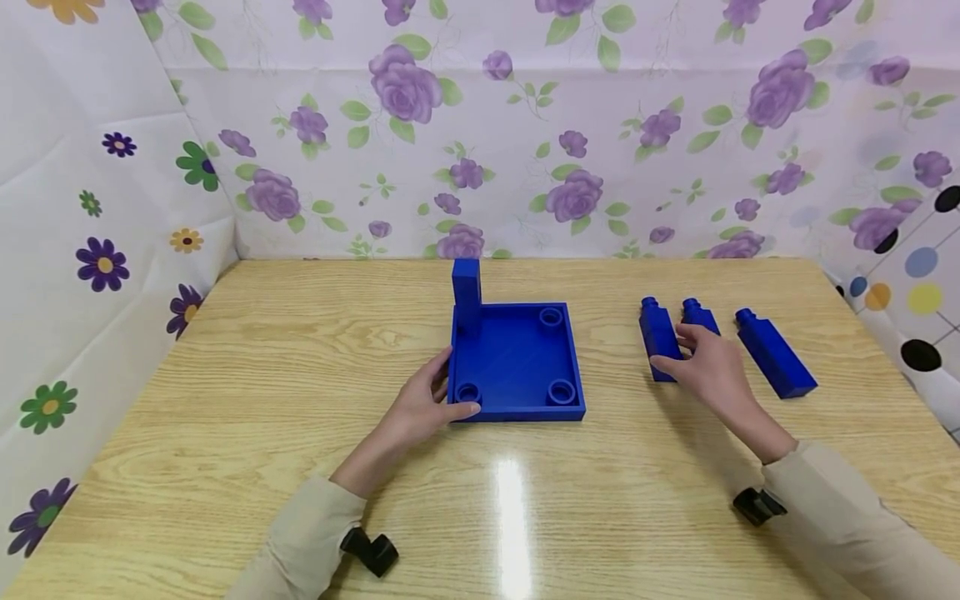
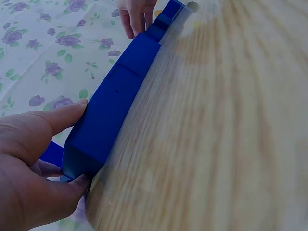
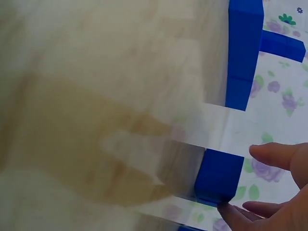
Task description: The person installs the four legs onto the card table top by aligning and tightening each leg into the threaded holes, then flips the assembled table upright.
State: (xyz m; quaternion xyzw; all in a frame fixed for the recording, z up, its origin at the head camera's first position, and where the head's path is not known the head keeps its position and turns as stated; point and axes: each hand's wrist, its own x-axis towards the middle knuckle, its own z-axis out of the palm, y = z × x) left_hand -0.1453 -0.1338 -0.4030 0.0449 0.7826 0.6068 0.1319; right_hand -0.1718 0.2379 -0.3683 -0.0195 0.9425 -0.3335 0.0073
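Both our hands are busy: the left hand pinches the blue tray, centre frame; the right hand has fingers parted around the lying leg, right of centre. Closing crookedly could knock the neighbouring leg; tugging the tray might tip the standing leg.

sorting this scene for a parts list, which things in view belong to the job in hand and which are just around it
Likely part of the job:
blue tray, gripped by the left hand
upright blue post at its far-left corner
three blue posts lying near the right hand

Likely just surroundings:
wooden table
flowered backdrop
black fittings by both sleeves
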